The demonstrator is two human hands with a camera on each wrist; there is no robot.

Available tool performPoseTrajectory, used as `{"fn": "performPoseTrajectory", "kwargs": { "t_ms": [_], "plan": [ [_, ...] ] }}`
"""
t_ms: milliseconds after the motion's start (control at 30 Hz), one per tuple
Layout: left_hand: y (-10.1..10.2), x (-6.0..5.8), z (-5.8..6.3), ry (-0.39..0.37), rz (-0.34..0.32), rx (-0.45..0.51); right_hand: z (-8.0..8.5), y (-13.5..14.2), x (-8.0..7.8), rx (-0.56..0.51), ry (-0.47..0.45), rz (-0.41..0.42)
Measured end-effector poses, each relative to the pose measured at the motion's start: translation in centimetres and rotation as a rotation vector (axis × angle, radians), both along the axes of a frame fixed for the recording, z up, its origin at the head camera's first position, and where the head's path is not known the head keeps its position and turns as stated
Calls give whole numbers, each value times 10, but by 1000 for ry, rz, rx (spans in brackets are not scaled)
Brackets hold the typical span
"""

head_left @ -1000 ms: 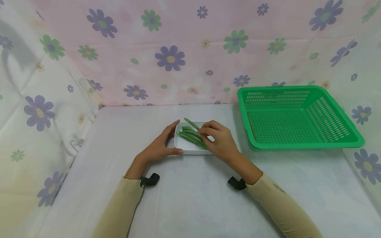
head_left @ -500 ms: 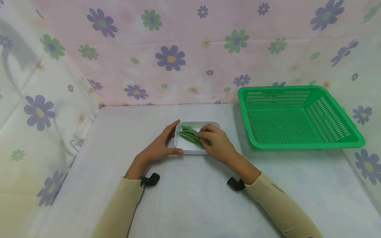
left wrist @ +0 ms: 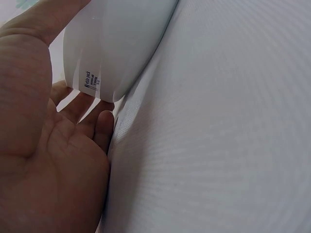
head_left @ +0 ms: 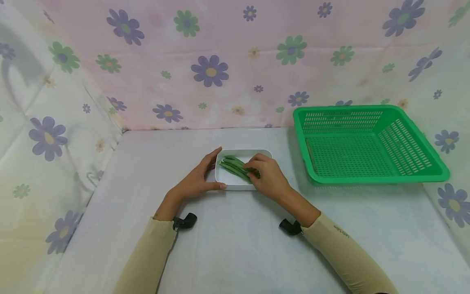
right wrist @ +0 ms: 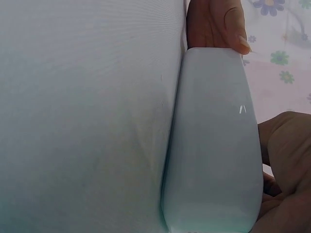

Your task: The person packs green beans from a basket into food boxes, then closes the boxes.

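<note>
Here | left grip (head_left: 196, 179) clamped on tray (head_left: 238, 188) edges | right grip (head_left: 269, 175) at beans (head_left: 232, 168), hold unclear | basket (head_left: 378, 180) apart

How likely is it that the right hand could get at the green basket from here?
Likely yes: nothing visible stands between the right hand and the open-topped green basket to its right. That hand is at the beans in the white tray, so it might have to leave those first.

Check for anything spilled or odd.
Nothing looks spilled: the visible green beans lie inside the white tray. A brownish strip inside the green basket at its left looks odd against the green; I can't identify it.
</note>
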State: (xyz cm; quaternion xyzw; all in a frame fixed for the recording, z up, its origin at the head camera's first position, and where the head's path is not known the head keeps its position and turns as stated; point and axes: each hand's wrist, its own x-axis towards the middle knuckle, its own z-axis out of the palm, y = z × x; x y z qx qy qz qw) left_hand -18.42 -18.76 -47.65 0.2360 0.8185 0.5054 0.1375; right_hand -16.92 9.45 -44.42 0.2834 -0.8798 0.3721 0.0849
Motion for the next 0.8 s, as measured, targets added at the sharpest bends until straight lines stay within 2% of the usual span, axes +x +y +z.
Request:
{"fn": "performPoseTrajectory", "kwargs": {
  "t_ms": [167, 367, 567, 800],
  "plan": [
    [0, 0, 0, 4, -7, 3, 1, 0, 0, -3, -22, -15],
    [-1, -1, 1, 0, -8, 3, 6, 0, 3, 11, -9, -23],
    [0, -1, -1, -14, -3, 28, 24, 3, 11, 8, 109, -36],
    [0, -1, -1, -13, -3, 24, 53, 13, 19, -122, 229, -38]
  ]
}}
